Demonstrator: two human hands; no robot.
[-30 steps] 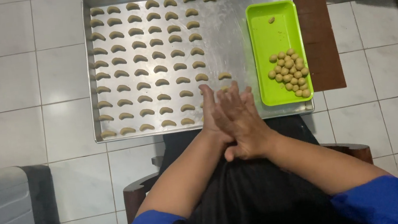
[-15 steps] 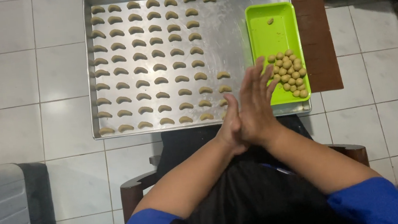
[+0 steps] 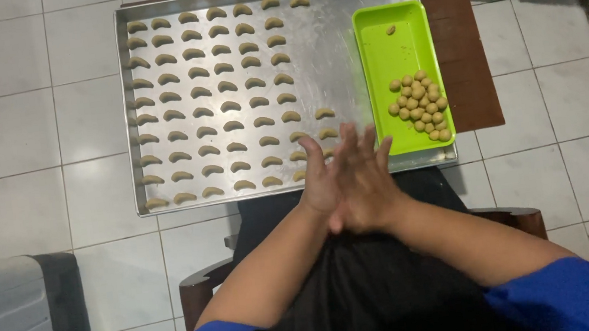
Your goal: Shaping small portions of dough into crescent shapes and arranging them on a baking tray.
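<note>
Head view: pressed-together hands [image 3: 351, 181] point fingers [image 3: 352, 147] toward the baking tray [image 3: 341, 55].

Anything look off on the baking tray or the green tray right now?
One small thing: a single dough ball lies alone near the far end of the green tray, apart from the heap of dough balls at the near end. The crescent rows on the metal baking tray look tidy, nothing spilled.

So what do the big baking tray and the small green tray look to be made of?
Baking tray: bare metal, likely aluminium; dull silver sheen with smudged reflections. Green tray: probably plastic; uniform bright lime colour, smooth, rounded moulded rim.
</note>
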